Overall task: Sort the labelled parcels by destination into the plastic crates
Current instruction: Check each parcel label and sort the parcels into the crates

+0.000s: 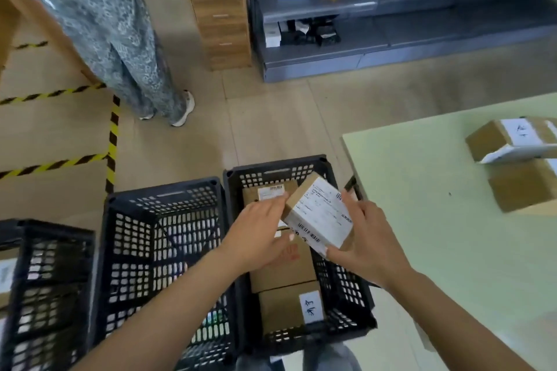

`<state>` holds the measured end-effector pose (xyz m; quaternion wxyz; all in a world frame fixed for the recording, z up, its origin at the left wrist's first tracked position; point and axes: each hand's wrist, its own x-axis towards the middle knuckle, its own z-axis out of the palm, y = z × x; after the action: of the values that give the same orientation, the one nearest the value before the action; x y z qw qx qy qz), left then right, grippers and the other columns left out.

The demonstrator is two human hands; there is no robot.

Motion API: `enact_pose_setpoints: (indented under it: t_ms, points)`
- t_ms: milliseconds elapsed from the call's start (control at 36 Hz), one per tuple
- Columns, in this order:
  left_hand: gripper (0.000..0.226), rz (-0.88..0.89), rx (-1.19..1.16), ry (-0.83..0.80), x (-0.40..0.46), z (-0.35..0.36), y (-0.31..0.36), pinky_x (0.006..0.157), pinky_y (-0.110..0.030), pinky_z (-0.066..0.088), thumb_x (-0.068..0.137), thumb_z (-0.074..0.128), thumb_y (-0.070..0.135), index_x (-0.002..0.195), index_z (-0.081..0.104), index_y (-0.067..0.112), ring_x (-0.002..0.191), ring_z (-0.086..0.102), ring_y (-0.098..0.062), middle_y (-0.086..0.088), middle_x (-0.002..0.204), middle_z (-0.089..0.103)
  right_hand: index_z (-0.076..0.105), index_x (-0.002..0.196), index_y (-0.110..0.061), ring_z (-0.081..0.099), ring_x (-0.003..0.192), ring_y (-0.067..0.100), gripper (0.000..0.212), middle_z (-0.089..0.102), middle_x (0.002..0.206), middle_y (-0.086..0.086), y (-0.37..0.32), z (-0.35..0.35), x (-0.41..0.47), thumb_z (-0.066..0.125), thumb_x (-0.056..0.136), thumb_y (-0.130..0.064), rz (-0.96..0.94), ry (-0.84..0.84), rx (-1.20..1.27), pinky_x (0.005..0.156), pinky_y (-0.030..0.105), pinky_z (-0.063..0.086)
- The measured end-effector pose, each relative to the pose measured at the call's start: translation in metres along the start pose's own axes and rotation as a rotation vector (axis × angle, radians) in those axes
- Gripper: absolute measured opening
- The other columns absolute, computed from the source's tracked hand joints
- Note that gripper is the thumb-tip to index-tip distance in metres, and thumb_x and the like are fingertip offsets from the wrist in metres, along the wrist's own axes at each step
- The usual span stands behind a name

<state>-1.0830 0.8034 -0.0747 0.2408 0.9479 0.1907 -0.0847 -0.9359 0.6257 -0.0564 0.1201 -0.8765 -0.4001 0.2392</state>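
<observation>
You are holding a labelled parcel point(318, 214) tilted above the right crate point(346, 295), your right hand point(366, 239) grasping its near corner with thumb and fingers curled round it. Your left hand point(256, 232) is touching the parcel's far side with fingers nearly straight, steadying rather than gripping. Several parcels point(286, 271) are already lying in that crate, so part of the sorting looks done. The middle crate point(162, 250) is showing mostly bare floor, and the left crate point(45, 280) is too cut off to judge. At least two parcels point(518, 159) are waiting on the tabletop point(437, 220), so work is remaining. The crates are standing rim to rim, and the right one is sitting just beside the tabletop edge, leaving you little side clearance; the room is straight above the crate.
</observation>
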Motion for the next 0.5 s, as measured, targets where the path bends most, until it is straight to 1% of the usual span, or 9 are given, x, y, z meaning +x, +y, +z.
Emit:
enact_pose_setpoints:
  t_ms: [56,111,194,250,333,500]
  points:
    - [0.081,0.000,0.001,-0.042,0.013,0.016,-0.010,0.115,-0.032,0.020,0.093,0.054,0.043,0.154,0.009,0.015,0.141,0.027,-0.019,0.000,0.156,0.028,-0.005,0.152,-0.030,0.030,0.126,0.018,0.114,0.027,0.136,0.004,0.005,0.024,0.008,0.057,0.067,-0.074,0.078,-0.010,0.017,0.100,0.030,0.040]
    - [0.081,-0.020,0.004,-0.086,0.027,0.038,-0.023,0.115,-0.033,0.020,0.093,0.055,0.041,0.154,0.009,0.015,0.141,0.026,-0.019,-0.001,0.156,0.028,-0.006,0.152,-0.028,0.028,0.124,0.019,0.111,0.026,0.136,0.006,0.011,0.051,0.017,0.062,0.074,-0.067,0.135,-0.002,0.032,0.098,0.031,0.041]
    - [0.082,-0.054,0.048,-0.171,0.049,0.079,-0.045,0.116,-0.035,0.020,0.093,0.055,0.042,0.154,0.008,0.015,0.142,0.025,-0.020,-0.003,0.156,0.026,-0.001,0.152,-0.028,0.027,0.124,0.021,0.107,0.026,0.136,0.009,0.022,0.091,0.031,0.064,0.076,-0.064,0.233,0.014,0.070,0.097,0.033,0.043]
    - [0.082,-0.079,0.095,-0.247,0.061,0.108,-0.061,0.118,-0.038,0.018,0.094,0.053,0.044,0.154,0.006,0.015,0.144,0.019,-0.022,-0.004,0.158,0.021,0.002,0.151,-0.028,0.026,0.124,0.022,0.103,0.026,0.137,0.011,0.032,0.118,0.042,0.064,0.076,-0.062,0.293,0.019,0.098,0.096,0.034,0.042]
    - [0.081,-0.122,0.153,-0.335,0.079,0.149,-0.086,0.119,-0.041,0.014,0.095,0.050,0.046,0.154,0.003,0.018,0.147,0.011,-0.022,-0.005,0.161,0.013,0.000,0.152,-0.030,0.025,0.125,0.025,0.101,0.023,0.138,0.013,0.050,0.156,0.062,0.061,0.078,-0.063,0.353,0.029,0.095,0.093,0.036,0.042]
    - [0.082,-0.189,0.213,-0.440,0.109,0.222,-0.125,0.120,-0.046,0.005,0.097,0.041,0.053,0.153,-0.011,0.023,0.149,-0.009,-0.023,-0.005,0.162,-0.007,-0.004,0.150,-0.038,0.021,0.129,0.031,0.099,0.015,0.142,0.014,0.080,0.214,0.098,0.061,0.080,-0.063,0.448,0.056,0.071,0.099,0.046,0.042]
